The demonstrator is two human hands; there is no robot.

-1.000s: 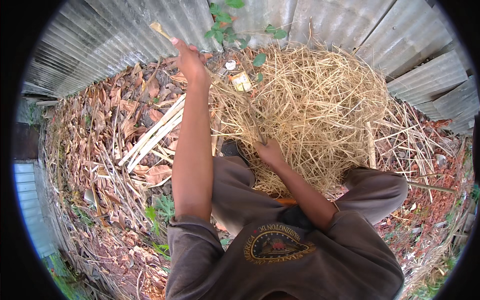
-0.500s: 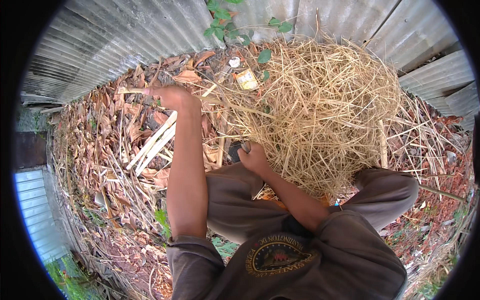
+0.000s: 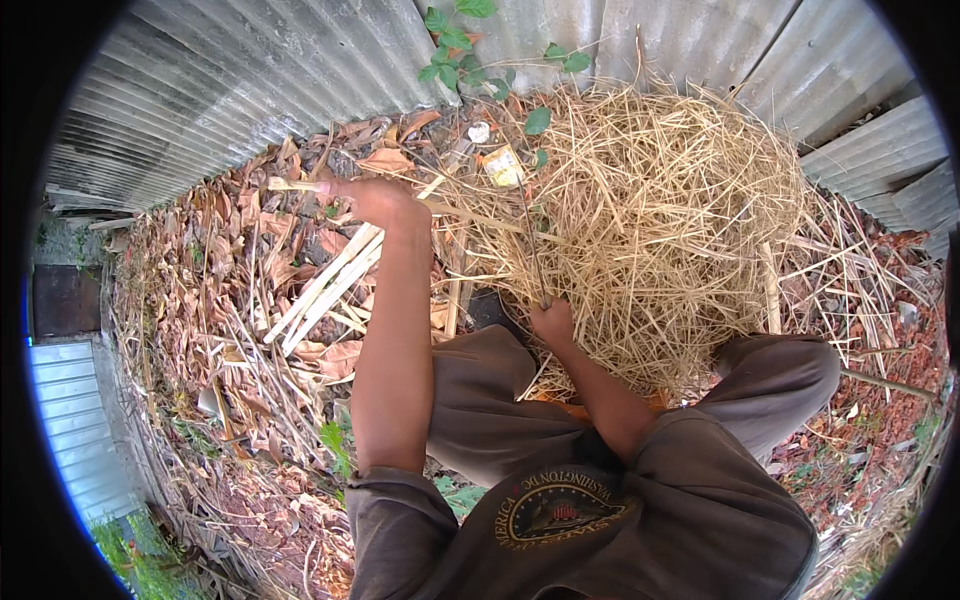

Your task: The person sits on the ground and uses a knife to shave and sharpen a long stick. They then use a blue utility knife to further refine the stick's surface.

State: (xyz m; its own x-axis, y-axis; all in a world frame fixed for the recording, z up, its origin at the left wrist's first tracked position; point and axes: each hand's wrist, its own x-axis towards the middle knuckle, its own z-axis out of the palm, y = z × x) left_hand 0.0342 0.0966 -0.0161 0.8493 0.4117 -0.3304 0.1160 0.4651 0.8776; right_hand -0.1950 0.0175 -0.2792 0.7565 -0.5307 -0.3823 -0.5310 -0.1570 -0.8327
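My left hand is closed around a pale bamboo strip. One end sticks out to the left of the hand, and the other runs right to the edge of a heap of straw-coloured shavings. In front of my bent knees, my right hand grips the handle of a long, thin-bladed knife. Its dark blade points away from me and crosses the strip. Several split bamboo strips lie on the leaves beside my left forearm.
Corrugated metal sheets wall off the far side, with a green vine against them. A yellow-and-white packet lies by the heap. Dry brown leaves cover the ground at left, and a stick lies at right.
My right hand has moved right and slightly nearer me, and the knife blade now shows plainly, pointing away. My left hand keeps its hold on the strip. The view has shifted slightly.
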